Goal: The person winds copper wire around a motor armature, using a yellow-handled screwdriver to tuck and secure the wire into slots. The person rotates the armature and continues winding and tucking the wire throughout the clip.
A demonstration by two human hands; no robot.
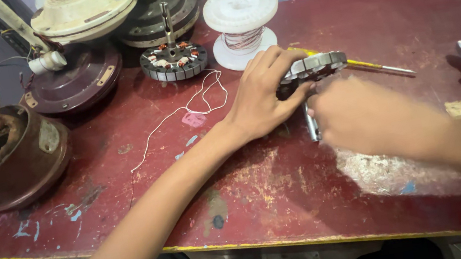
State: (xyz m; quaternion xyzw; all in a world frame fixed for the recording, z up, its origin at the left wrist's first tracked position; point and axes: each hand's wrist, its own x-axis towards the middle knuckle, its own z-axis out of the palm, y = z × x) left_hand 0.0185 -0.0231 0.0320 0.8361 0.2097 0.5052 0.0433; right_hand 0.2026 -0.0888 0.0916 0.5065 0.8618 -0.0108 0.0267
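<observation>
The worn red-painted wooden surface (290, 182) carries dismantled fan housings along its far left edge, and near the far middle the left hand (260, 99) grips a grey toothed metal stator core (313, 65), tilted up on its shaft. No wire shows on its teeth, so winding looks unstarted. The blurred right hand (355, 117) sits just beside it; I cannot tell its grip, and the white spool of copper wire (242, 23) stands untouched behind.

left hand (259, 96) curled in a grip, right hand (361, 116) blurred beside it
</observation>
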